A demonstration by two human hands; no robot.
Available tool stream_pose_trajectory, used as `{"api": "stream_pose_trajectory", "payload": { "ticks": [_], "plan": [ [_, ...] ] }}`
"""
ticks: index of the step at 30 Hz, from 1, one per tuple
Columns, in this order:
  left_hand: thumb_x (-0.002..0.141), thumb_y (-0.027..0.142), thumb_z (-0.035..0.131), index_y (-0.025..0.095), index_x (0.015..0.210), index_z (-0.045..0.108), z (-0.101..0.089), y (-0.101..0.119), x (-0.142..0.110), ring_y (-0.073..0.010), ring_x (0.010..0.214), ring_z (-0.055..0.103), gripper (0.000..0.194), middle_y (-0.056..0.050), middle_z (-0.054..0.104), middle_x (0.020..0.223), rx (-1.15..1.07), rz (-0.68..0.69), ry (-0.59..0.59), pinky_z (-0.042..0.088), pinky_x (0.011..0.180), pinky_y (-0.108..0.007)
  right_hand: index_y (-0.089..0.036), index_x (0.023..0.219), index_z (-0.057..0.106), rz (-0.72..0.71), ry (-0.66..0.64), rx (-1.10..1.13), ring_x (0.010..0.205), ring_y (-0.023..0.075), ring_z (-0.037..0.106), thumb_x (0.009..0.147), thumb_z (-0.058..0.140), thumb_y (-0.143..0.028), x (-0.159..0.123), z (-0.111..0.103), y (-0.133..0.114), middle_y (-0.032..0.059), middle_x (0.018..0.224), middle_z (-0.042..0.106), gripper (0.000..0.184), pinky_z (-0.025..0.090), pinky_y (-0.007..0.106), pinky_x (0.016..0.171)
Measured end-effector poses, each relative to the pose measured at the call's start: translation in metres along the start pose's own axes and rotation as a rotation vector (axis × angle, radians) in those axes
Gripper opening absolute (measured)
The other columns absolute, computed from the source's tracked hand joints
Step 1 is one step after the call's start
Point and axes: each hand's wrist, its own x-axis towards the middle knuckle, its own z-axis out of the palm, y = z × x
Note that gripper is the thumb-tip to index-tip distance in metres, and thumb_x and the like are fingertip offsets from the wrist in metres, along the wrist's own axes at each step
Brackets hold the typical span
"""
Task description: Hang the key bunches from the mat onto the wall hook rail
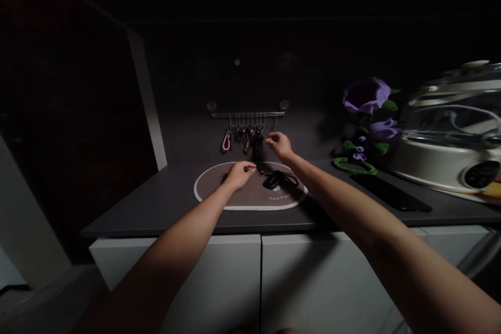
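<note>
The black key fob (pixel 271 180) lay on the mat (pixel 211 188) atop the worktop (pixel 152 201), its bunch running left to right, brown strap (pixel 290 178) rightmost. Just left of it the left hand (pixel 237 175) curved; the right hand (pixel 281 146) hung beside the far keys (pixel 257 134), which pointed straight down. Whether either hand's fingers gripped anything, I couldn't tell.

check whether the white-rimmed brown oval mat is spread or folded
Spread: the mat lies flat on the dark grey countertop, no fold showing.
</note>
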Motion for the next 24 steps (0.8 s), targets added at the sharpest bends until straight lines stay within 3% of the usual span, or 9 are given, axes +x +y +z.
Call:
{"api": "stream_pose_trajectory", "payload": {
  "ticks": [7, 12, 16, 20, 24],
  "plan": [
    [0.072, 0.018, 0.057, 0.015, 0.093, 0.065, 0.000, 0.006, -0.005, -0.0162, 0.087, 0.060, 0.023, -0.007, 0.067, 0.094, 0.106, 0.121, -0.036, 0.044, 0.084, -0.029, -0.013, 0.082, 0.060, 0.029, -0.094, 0.001, 0.062, 0.0082, 0.053, 0.064, 0.062, -0.022, -0.038, -0.026, 0.000, 0.0013, 0.072, 0.062, 0.020, 0.045, 0.023, 0.065],
    [0.073, 0.024, 0.056, 0.022, 0.097, 0.065, 0.005, 0.031, -0.018, -0.0205, 0.099, 0.054, 0.026, -0.006, 0.065, 0.100, 0.382, 0.261, -0.069, 0.033, 0.094, -0.034, -0.014, 0.082, 0.061, 0.051, -0.112, -0.022, 0.065, 0.0094, 0.055, 0.064, 0.063, -0.024, -0.061, -0.048, 0.007, 0.0018, 0.074, 0.063, 0.020, 0.045, 0.023, 0.066],
    [0.074, 0.033, 0.055, 0.024, 0.095, 0.064, 0.014, 0.050, -0.026, -0.0230, 0.101, 0.051, 0.025, -0.007, 0.065, 0.100, 0.501, 0.358, -0.162, 0.021, 0.098, -0.039, -0.014, 0.082, 0.062, 0.047, -0.126, -0.073, 0.067, 0.0103, 0.056, 0.066, 0.062, -0.022, -0.076, -0.061, 0.013, 0.0025, 0.076, 0.064, 0.019, 0.045, 0.024, 0.069],
    [0.072, 0.043, 0.056, 0.021, 0.083, 0.065, 0.025, 0.056, -0.027, -0.0251, 0.097, 0.052, 0.027, -0.010, 0.065, 0.089, 0.629, 0.342, -0.229, 0.020, 0.097, -0.039, -0.014, 0.082, 0.062, 0.050, -0.129, -0.161, 0.069, 0.0109, 0.057, 0.068, 0.060, -0.020, -0.087, -0.068, 0.018, 0.0033, 0.077, 0.065, 0.015, 0.045, 0.024, 0.069],
    [0.069, 0.049, 0.057, 0.018, 0.078, 0.064, 0.036, 0.056, -0.023, -0.0264, 0.095, 0.053, 0.033, -0.011, 0.064, 0.087, 0.711, 0.318, -0.222, 0.023, 0.096, -0.038, -0.015, 0.081, 0.062, 0.042, -0.140, -0.271, 0.068, 0.0110, 0.057, 0.070, 0.059, -0.020, -0.092, -0.071, 0.017, 0.0028, 0.077, 0.065, 0.013, 0.044, 0.023, 0.068]
  ]
}}
